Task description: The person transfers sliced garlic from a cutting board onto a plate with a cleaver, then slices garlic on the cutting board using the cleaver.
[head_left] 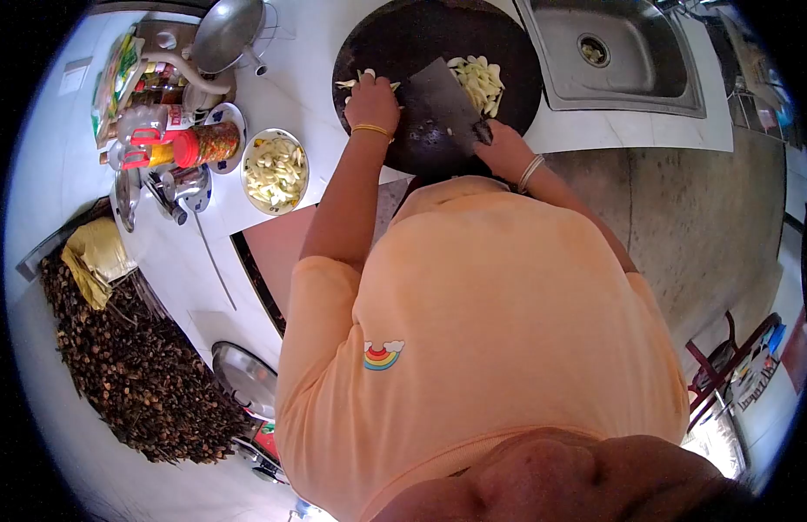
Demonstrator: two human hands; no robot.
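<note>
On the round dark board (421, 35), my right hand (505, 152) is closed round the handle of a cleaver (447, 103), whose wide blade lies low over the board's middle. Pale sliced vegetable pieces (480, 83) are heaped just right of the blade. My left hand (372, 103) rests at the board's left side with bent fingers on a few pale pieces, partly hidden beneath them. Left of the board, an oval dish (276, 172) holds more of the pale slices.
A steel sink (616, 52) is right of the board. At the left are a metal pan (230, 35), a red-lidded jar (208, 143), bottles and a metal cup (186, 181). A steel lid or tray (245, 378) sits lower left, near a large dark brown pile (134, 374).
</note>
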